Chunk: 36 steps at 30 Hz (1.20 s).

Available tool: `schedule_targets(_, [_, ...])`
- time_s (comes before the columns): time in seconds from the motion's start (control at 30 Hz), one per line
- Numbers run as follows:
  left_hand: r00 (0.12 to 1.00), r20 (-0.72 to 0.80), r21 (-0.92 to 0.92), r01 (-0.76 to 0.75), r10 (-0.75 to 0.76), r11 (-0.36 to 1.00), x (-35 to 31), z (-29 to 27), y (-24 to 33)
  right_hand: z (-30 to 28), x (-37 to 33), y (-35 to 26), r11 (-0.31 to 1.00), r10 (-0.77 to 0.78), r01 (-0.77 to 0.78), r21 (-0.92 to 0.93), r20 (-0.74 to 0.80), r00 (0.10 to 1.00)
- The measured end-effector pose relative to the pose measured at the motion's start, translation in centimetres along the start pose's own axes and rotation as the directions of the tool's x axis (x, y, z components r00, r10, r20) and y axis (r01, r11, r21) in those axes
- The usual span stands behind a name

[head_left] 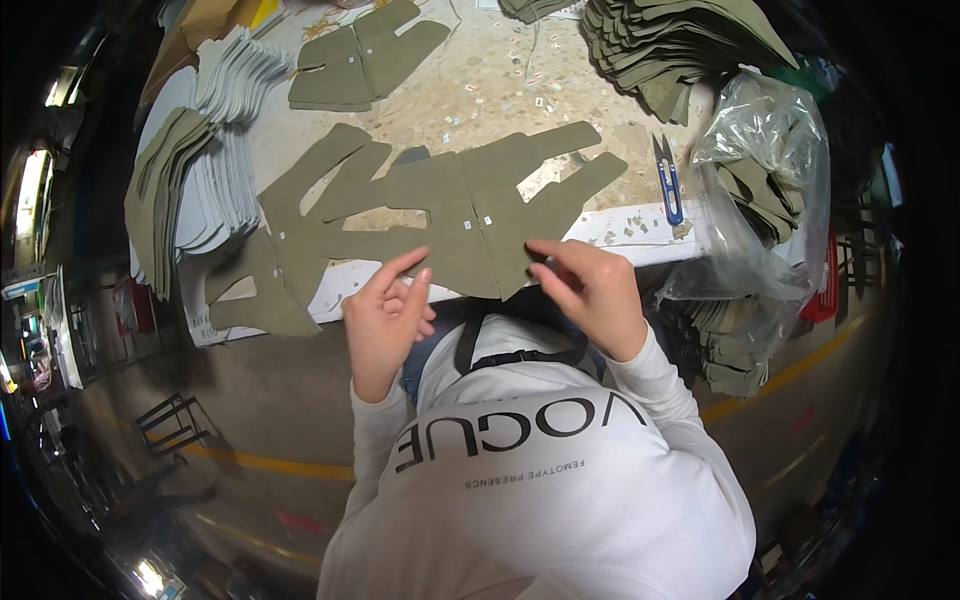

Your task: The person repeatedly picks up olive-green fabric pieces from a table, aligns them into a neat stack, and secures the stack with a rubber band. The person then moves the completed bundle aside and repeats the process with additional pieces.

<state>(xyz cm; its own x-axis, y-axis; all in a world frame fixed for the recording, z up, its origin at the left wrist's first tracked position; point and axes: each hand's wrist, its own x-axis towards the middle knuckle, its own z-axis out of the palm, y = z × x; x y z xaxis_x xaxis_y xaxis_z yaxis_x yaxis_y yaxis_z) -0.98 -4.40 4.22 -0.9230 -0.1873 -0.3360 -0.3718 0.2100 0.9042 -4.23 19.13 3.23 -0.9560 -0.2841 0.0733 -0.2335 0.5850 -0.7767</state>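
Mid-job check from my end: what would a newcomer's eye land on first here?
Probably the flat olive-green cut pieces with small white labels, at the near edge of the pale, scrap-strewn table, with the bare left hand and right hand at their front. Next, perhaps, the blue-handled metal snips to their right, then the crumpled clear plastic bag at the table's right edge.

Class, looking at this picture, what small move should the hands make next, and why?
Probably, the right hand should pinch the near edge of the olive cut-out: its thumb and forefinger are parted right at that edge. The left hand, also open, could then steady the neighbouring piece.
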Motion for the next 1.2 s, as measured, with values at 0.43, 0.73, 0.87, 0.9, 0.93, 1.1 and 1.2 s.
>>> schedule_targets(0.43, [0.967, 0.216, -0.146, -0.107, 0.137, 0.984, 2.9, 3.0, 2.0, 1.5, -1.0, 0.1, 0.950, -0.309, 0.290, -0.117, -0.210, 0.928])
schedule_targets(0.73, [0.842, 0.224, 0.178, -0.531, 0.492, 0.828, 3.0, 3.7, 3.4, 1.2, -1.3, -1.3, 0.952, -0.257, 0.286, 0.106, -0.226, 0.940])
schedule_targets(0.87, [0.854, 0.190, 0.225, -0.519, 0.485, 0.825, 3.0, -2.5, 3.8, 1.0, 1.1, -1.2, 0.958, -0.183, 0.234, 0.165, -0.275, 0.944])
schedule_targets(0.9, [0.865, 0.162, 0.286, -0.501, 0.474, 0.817, 2.9, -4.6, 3.7, 1.0, 1.8, -1.0, 0.963, -0.149, 0.199, 0.183, -0.254, 0.956])
schedule_targets(0.93, [0.892, 0.124, 0.279, -0.453, 0.435, 0.847, 3.1, -6.1, 3.5, 1.2, 2.4, -0.8, 0.938, -0.108, 0.172, 0.302, -0.220, 0.970])
schedule_targets(1.1, [0.957, 0.033, 0.146, -0.289, 0.287, 0.946, 4.2, -9.5, 0.2, 3.2, 5.0, -0.1, 0.720, 0.013, 0.007, 0.694, -0.024, 1.000])
schedule_targets(1.2, [0.963, -0.030, 0.060, -0.266, 0.268, 0.962, 3.7, -9.7, -1.8, 4.3, 5.8, -0.2, 0.650, 0.016, -0.035, 0.759, 0.032, 0.999])
